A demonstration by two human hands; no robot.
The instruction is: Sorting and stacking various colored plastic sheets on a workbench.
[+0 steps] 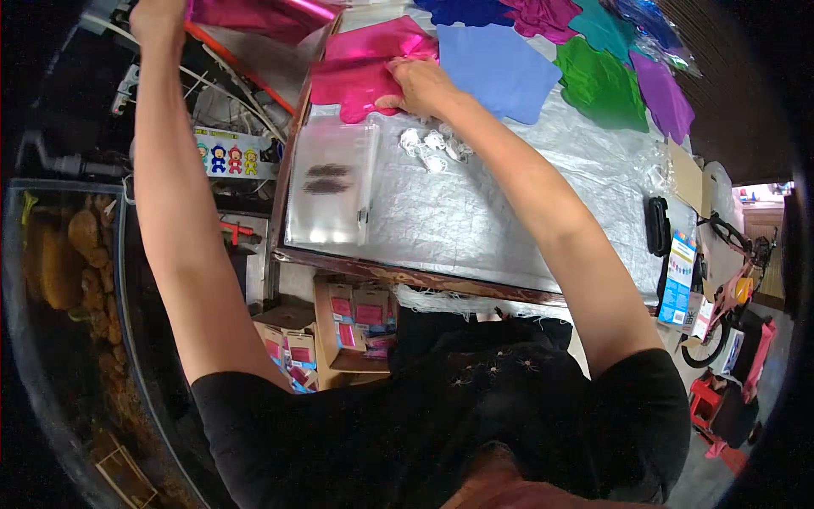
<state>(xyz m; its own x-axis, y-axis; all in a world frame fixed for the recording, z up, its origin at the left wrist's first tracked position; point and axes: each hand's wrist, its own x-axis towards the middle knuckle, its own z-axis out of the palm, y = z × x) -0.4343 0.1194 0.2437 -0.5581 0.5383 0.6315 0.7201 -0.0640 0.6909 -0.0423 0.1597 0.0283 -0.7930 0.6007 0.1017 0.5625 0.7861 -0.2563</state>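
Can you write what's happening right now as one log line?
left hand: holds pink foil sheet | right hand: on pink foil stack | table

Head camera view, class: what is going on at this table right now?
A person leans over a silver-covered table. The right hand presses on a pink foil sheet, while the left hand lifts another magenta foil piece near the top edge. More foil shapes in blue, green and purple lie beyond, with clear plastic bags nearby.
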